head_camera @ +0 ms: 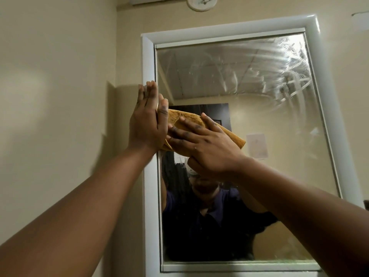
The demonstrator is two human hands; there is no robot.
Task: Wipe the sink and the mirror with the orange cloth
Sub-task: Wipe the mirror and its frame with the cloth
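- Cream wall (56, 96): matte, smooth painted surface, filling the whole left half; bare and flat beside the mirror's left edge.
- Mirror (249, 86): tall rectangle of glass, tilted in perspective by the low viewing angle. Upper right covered in curved, feathery wet smears; upper left hazy; lower half clearer, reflecting a person in a dark shirt and a cream room behind.
- White frame (148, 196): glossy, rounded moulding around the glass, broad on left and top, with a thin inner strip against the pane. Wide stretch of uncovered glass to the right of and below the hands.
- Right hand (207, 144): flat, fingers spread and pointing up-left, palm pressing the cloth against the glass near the mirror's left-centre.
- Left hand (148, 122): flat and upright, fingers straight and close together, lying over the left frame edge, fingertips reaching just past the inner strip; thumb side touching the cloth's left end. Whether pinching the cloth, cannot tell.
- Orange cloth (187, 118): folded, thick, nubby weave, mustard-orange, lying slantwise from upper left down to a squared corner at lower right; mostly hidden under the right hand, flat on the glass.
- Round white ceiling fitting (201, 4): smooth disc above the mirror, cut by the top edge of the view.
- Sink: out of view.
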